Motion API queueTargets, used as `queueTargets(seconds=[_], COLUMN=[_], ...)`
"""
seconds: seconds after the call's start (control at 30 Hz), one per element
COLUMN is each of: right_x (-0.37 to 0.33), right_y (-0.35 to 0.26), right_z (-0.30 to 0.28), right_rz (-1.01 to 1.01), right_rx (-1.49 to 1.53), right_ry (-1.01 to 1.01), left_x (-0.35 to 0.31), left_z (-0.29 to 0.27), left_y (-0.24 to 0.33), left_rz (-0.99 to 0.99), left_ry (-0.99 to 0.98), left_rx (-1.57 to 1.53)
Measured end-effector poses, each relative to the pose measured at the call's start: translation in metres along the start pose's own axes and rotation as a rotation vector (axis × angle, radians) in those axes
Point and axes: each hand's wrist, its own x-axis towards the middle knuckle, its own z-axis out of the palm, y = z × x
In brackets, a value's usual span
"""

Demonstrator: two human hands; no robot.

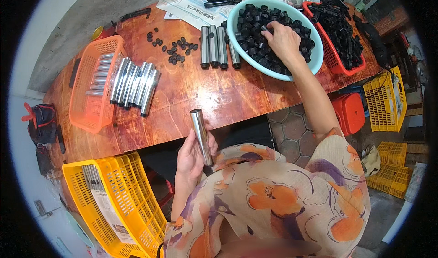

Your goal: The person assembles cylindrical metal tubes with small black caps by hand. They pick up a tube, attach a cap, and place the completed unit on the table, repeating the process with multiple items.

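My left hand (194,151) is closed around a shiny metal tube (201,137), held nearly upright in front of the table edge. The tube's upper end shows black. My right hand (282,40) reaches into a pale blue basin (266,75), its thumb and fingertips pinched on a black cap (264,28) among many black caps (297,30). Just left of the basin, several metal tubes with black ends (213,47) lie side by side. More metal tubes (135,85) lie in a row at the left, beside an orange basket (93,120) that also contains tubes.
Small black oval pieces (175,52) are scattered on the wooden table (182,87). Newspaper (182,7) bearing black parts covers the far edge. A red basket (340,65) full of black parts stands right of the basin. Yellow crates (121,198) stand at lower left; a red stool (349,114) is right.
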Motion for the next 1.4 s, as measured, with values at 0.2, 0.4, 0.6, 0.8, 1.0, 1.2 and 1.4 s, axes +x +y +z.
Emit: queueTargets(seconds=[0.2, 0.4, 0.6, 0.8, 1.0, 1.2, 1.4], right_x=[0.011, 0.011, 0.019, 0.021, 0.009, -0.078, -0.104], right_y=[0.001, 0.001, 0.004, 0.010, 0.005, -0.095, -0.122], right_z=[-0.001, 0.000, 0.007, 0.006, -0.016, -0.059, -0.040], right_rz=[-0.054, -0.088, -0.064, -0.015, -0.023, -0.021, -0.018], right_rx=[-0.068, -0.088, -0.120, -0.054, 0.421, 1.399, 1.435], right_ry=[-0.082, -0.074, -0.064, -0.107, 0.030, -0.883, -1.141], left_x=[-0.004, -0.008, -0.011, -0.013, -0.014, -0.008, -0.012], left_z=[0.004, 0.011, 0.016, 0.016, 0.018, 0.017, 0.019], left_y=[0.000, 0.004, 0.001, -0.003, -0.001, -0.002, 0.000], left_rz=[0.053, 0.086, 0.131, 0.155, 0.189, 0.199, 0.232], left_ry=[-0.057, -0.024, 0.049, 0.058, 0.072, 0.069, 0.162], left_rx=[0.006, 0.120, 0.202, 0.238, 0.283, 0.258, 0.316])
